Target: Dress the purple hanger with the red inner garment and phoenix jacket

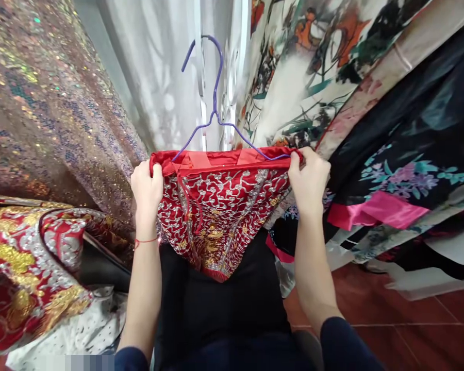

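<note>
The red satin garment embroidered with silver and gold scrollwork (220, 216) hangs stretched between the two hands, its top hem running from one fist to the other. The left hand (147, 188) has its fingers curled tight over the garment's upper left corner, bunching the red hem in the grip. The right hand (308, 178) pinches the upper right corner, fingers folded over the hem where the arm of the thin purple wire hanger (216, 103) ends. The hanger's shoulders lie along the hem (its hook rises free above, in front of a pale sheer curtain (158, 77)). The cloth narrows downward to a point over the person's dark lap.
</note>
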The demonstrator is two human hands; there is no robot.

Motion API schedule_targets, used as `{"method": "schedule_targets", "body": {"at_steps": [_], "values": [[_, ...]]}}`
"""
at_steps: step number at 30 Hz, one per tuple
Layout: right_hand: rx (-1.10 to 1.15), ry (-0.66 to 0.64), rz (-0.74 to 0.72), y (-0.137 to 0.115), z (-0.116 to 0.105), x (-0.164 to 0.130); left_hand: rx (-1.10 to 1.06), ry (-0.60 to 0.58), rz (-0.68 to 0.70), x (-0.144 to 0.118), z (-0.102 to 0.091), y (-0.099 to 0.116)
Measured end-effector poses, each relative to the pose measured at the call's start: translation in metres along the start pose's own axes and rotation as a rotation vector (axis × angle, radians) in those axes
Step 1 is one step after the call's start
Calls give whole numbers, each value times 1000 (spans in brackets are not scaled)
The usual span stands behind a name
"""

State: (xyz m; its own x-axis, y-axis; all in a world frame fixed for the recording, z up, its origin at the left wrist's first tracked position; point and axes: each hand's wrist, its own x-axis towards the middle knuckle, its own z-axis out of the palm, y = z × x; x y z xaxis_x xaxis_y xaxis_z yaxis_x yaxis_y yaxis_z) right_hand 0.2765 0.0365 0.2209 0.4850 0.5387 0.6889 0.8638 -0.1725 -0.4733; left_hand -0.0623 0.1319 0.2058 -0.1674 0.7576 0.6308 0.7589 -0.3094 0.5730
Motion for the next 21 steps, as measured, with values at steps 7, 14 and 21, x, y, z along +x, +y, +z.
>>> {"method": "schedule_targets", "body": {"at_steps": [7, 14, 21], "values": [[-72, 38, 9, -47, 12, -2, -202, 153, -37, -10, 0, -2], [281, 132, -176, -41, 9, 22, -407, 415, -5, -7, -10, -2], [329, 73, -143, -29, 14, 26, -501, 260, 15, 6, -22, -25]]}}
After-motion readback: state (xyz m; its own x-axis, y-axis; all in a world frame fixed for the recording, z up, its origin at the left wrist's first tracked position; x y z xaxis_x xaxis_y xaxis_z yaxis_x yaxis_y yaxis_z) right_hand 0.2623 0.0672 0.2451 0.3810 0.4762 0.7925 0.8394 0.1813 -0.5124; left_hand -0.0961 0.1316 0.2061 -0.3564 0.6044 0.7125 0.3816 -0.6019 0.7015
